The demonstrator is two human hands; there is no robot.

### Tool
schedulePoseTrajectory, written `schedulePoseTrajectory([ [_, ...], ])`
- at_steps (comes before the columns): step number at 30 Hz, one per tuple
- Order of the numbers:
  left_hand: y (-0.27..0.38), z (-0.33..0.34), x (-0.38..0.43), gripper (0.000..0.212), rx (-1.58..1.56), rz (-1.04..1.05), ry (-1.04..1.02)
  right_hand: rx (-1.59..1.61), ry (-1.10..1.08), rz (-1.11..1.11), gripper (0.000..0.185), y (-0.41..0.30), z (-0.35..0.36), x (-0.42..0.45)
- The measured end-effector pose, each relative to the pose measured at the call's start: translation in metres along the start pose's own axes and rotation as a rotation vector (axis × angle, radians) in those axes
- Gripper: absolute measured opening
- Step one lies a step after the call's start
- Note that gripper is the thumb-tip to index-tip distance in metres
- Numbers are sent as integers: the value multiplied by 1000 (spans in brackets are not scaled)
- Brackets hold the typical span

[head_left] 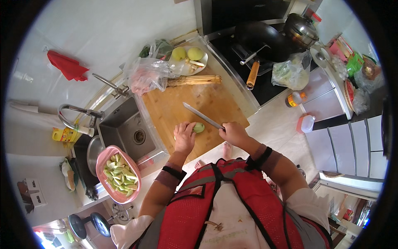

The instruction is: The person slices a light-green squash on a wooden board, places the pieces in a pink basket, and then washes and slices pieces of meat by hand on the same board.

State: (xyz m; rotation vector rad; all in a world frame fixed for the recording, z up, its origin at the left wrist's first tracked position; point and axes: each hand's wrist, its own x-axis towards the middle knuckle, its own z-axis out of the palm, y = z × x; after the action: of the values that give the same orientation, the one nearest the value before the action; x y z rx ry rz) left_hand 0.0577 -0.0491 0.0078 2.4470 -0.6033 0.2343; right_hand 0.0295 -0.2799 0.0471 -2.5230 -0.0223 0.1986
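My left hand (184, 137) grips a pale green vegetable (199, 127), perhaps an eggplant or gourd, on the wooden cutting board (168, 109). Its cut end pokes out past my fingers, and most of its length is hidden under the hand. In my right hand (234, 134) is a kitchen knife (202, 115), held by the handle. The blade points up and left, just above the vegetable and apart from it. A pink plastic basket (101, 174) of cut pale green pieces (119, 176) stands to the left, by the sink.
Behind the board lie a bamboo brush (199, 80), plastic bags (149, 74) and a plate (203, 60) with two round green fruits (187, 54). The steel sink (118, 129) is at left. A wok (261, 40) sits on the stove at right, its wooden handle (253, 73) jutting toward me.
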Motion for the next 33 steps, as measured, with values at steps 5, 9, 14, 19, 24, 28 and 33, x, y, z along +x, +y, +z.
schedulePoseTrajectory([
  [5, 2, 2, -1, 39, -6, -3, 23, -47, -98, -102, 25, -15, -7, -5],
  [9, 1, 4, -3, 40, -24, 2, 43, -33, -120, -92, 25, -11, -9, -8],
  [14, 2, 7, -4, 40, -26, -18, 42, -77, -203, -66, 24, -15, -13, 1],
  [19, 3, 8, -6, 38, -7, -2, 65, -113, -133, -114, 25, -14, 23, 22],
  [24, 10, 5, -15, 40, 14, -54, 181, -160, -107, -136, 25, -14, 41, 16],
  [28, 8, -1, -21, 42, 58, -91, 88, -74, -102, -174, 24, -16, 30, 12],
  [33, 4, 2, -16, 42, 78, -33, 64, 36, -96, -147, 25, -9, 6, 5],
])
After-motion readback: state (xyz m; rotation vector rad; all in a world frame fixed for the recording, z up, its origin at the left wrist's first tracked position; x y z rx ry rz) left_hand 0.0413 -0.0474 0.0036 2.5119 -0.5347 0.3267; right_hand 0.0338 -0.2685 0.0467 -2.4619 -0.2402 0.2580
